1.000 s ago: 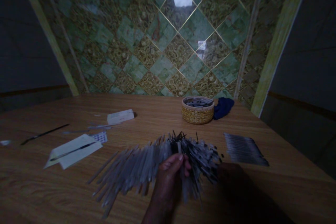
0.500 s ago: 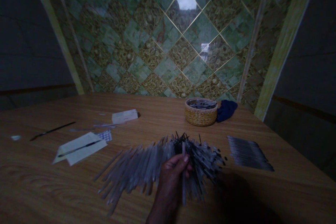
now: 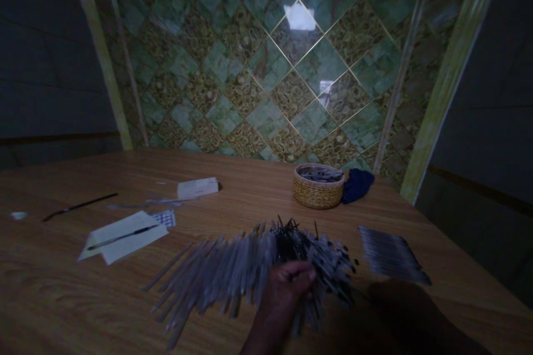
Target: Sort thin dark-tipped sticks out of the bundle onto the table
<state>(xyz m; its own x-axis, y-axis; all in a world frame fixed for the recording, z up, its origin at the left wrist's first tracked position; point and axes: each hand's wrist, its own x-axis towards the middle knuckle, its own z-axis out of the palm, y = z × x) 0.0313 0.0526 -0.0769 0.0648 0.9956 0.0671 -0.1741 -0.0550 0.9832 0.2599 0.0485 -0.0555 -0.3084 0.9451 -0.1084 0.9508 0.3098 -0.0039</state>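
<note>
Dim frame, wood table [image 3: 75,305], tiled wall [image 3: 275,83] behind. Far left: a pale scrap [image 3: 19,215], then a thin black rod [image 3: 91,202] lying at a slant. Next, folded paper [image 3: 119,251] with a dark pen [image 3: 144,230] on top; checked slip [image 3: 165,218] at its upper right corner. A few clear strips [image 3: 164,201] just beyond the slip, white box [image 3: 197,187] next to them. Front centre: wide fan of clear tubes [image 3: 212,274], loosely side by side, overlapping. Left hand [image 3: 287,288] is over the right part of the fan, thumb and fingertips pinched on one tube [image 3: 310,254], top end poking up past them. Behind, wicker basket [image 3: 318,191] full of similar pieces. Dark-tipped tubes [image 3: 333,260] bunch right of the left hand. Blue cloth [image 3: 358,186] sits against the basket. Right: neat row of tubes [image 3: 393,255], flat on the table. Right hand [image 3: 395,299] is just in front of that row, deep in shadow; can't tell if it's holding anything.
</note>
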